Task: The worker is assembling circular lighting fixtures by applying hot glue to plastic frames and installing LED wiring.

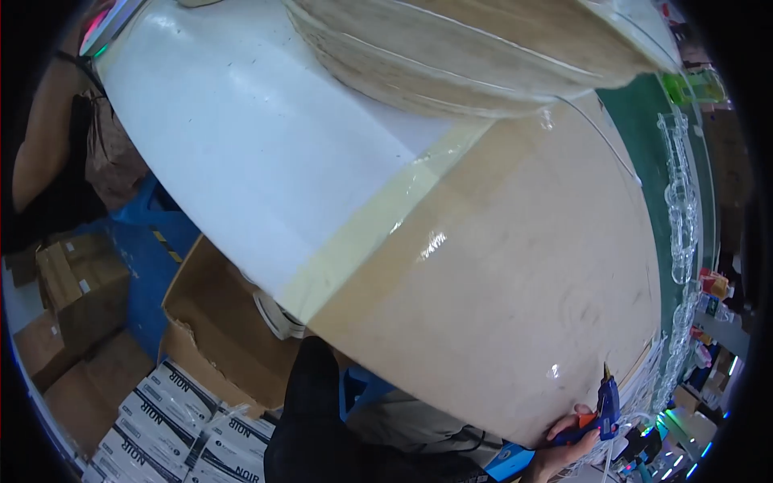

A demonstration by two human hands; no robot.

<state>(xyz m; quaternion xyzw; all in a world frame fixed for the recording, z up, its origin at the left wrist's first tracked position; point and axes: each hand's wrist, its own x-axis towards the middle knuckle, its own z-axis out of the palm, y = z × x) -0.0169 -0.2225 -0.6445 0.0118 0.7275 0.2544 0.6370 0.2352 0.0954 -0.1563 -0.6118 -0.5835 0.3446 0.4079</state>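
At the lower right my right hand [564,451] grips a blue glue gun [609,402] with an orange trigger. Its nozzle points up, just over the table's near right edge. A white cord hangs beside the gun. A black sleeve [310,410] rises from the lower edge to the table's near rim, and no left hand shows there. Just past the sleeve's tip, a white rounded object [278,315] lies partly under the table edge, in an open cardboard box [217,322].
Yellowish tape [354,241] divides the table's white sheet [241,137] from its tan board [515,274]. A large beige ribbed form [467,48] covers the far side. Clear linked plastic pieces [683,201] line a green surface [644,121]. White printed boxes [161,419] stand lower left; another person's arm [44,129] shows left.
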